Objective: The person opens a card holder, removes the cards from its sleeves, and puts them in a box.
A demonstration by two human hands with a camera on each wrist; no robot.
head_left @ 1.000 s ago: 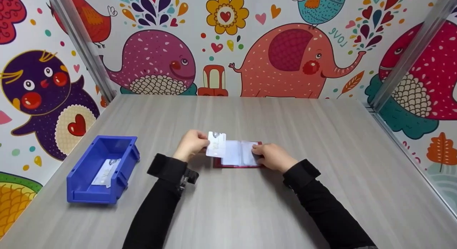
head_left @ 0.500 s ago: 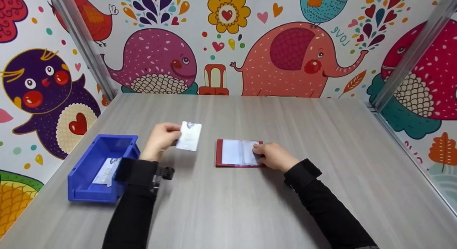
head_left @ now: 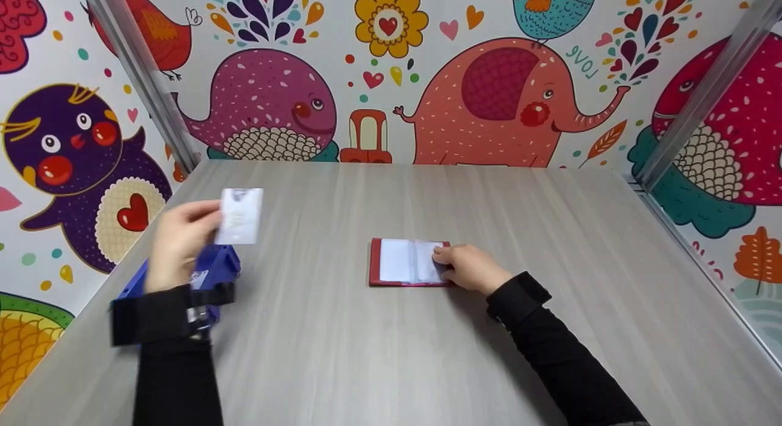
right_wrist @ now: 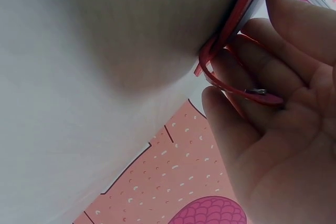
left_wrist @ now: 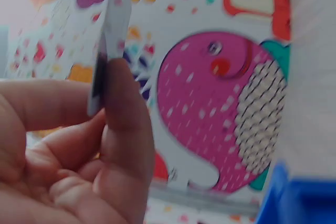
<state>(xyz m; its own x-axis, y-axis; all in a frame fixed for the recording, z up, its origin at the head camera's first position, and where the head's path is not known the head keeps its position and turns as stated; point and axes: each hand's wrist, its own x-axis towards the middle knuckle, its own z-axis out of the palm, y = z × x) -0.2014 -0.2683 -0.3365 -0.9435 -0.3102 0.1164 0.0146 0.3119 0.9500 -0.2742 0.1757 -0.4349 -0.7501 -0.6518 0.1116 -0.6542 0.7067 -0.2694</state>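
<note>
In the head view my left hand [head_left: 182,242] pinches a white card [head_left: 240,217] by its left edge, up in the air over the far part of a blue bin [head_left: 225,266]. Seen edge-on in the left wrist view, the card [left_wrist: 111,35] sits between thumb and finger. My right hand [head_left: 471,268] grips the right edge of a red card holder [head_left: 396,261], which lies open on the table with clear sleeves showing. The right wrist view shows its red strap [right_wrist: 236,92] with a metal snap, hanging by my fingers.
The bin stands at the table's left, largely hidden behind my left hand and sleeve; part of a white card [head_left: 199,279] shows inside it. Patterned walls [head_left: 379,77] rise behind the wood-grain table [head_left: 519,212] and at both sides.
My left hand has carried the white card leftward from beside the card holder to over the blue bin. The right hand stays on the card holder, which has barely moved.
</note>
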